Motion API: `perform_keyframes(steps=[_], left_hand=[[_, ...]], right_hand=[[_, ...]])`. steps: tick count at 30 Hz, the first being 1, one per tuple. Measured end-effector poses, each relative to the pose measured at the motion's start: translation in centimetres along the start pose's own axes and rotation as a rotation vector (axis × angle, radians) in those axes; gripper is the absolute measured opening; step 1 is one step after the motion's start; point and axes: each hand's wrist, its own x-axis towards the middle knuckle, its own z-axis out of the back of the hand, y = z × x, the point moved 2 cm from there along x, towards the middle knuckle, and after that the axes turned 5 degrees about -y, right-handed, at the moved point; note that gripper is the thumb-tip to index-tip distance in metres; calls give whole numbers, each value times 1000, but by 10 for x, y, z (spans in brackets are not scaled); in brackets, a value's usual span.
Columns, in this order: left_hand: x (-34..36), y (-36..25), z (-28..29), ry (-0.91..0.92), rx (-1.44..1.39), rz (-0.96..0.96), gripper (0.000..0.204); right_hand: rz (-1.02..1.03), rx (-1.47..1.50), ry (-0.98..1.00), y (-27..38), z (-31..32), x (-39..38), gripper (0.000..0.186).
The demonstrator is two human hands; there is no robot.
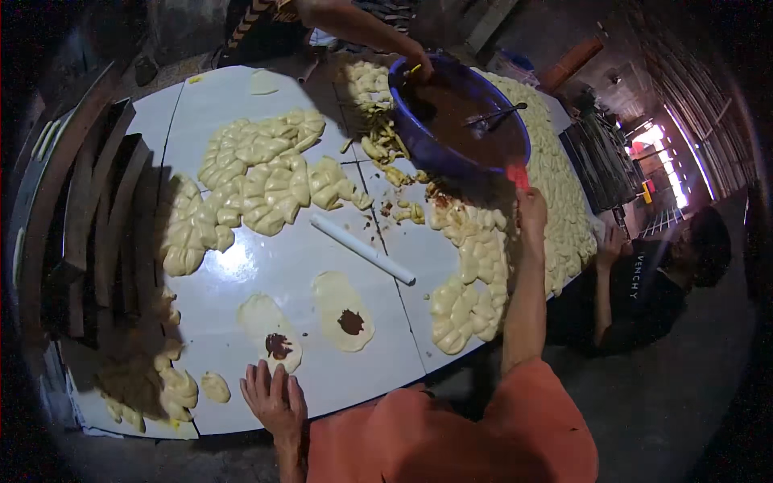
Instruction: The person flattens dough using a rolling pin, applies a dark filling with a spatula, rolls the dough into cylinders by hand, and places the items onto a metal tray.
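Observation:
My left hand [275, 396] rests with its fingers spread at the near end of a flattened oval of dough [259, 316]. A dark brown dab of filling [278, 346] lies on that oval. Just right of it is a second dough oval [332, 300], also with a brown dab [351, 322]. My right arm reaches forward, and my right hand [531, 211] is closed round a red spatula [517, 174] at the near rim of a blue basin [409, 129]. Brown paste [451, 121] fills much of the basin. A white rolling pin [362, 249] lies slantwise on the table.
Shaped dough pieces [270, 193] cover parts of the white table [209, 278], with more around the basin. Another person's hand [419, 66] reaches into the basin from the far side. A person in black [644, 282] is at the right. Dark trays [97, 217] are stacked at left.

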Motion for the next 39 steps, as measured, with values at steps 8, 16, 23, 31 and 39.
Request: perform_keyframes(steps=[8,16,23,31,39], left_hand=[[1,6,1,2,40,6,33],[4,-2,0,-9,-35,13,30],[4,-3,6,22,-50,-7,29],[4,1,5,39,-34,9,32],[-1,8,2,33,3,6,32]], right_hand=[[449,-315,-3,119,-86,-31,34],[961,-962,-43,98,-35,-65,21],[610,-721,77,107,9,-46,30],[-10,18,384,55,-28,-104,43],[405,-604,81,20,-98,-105,44]])
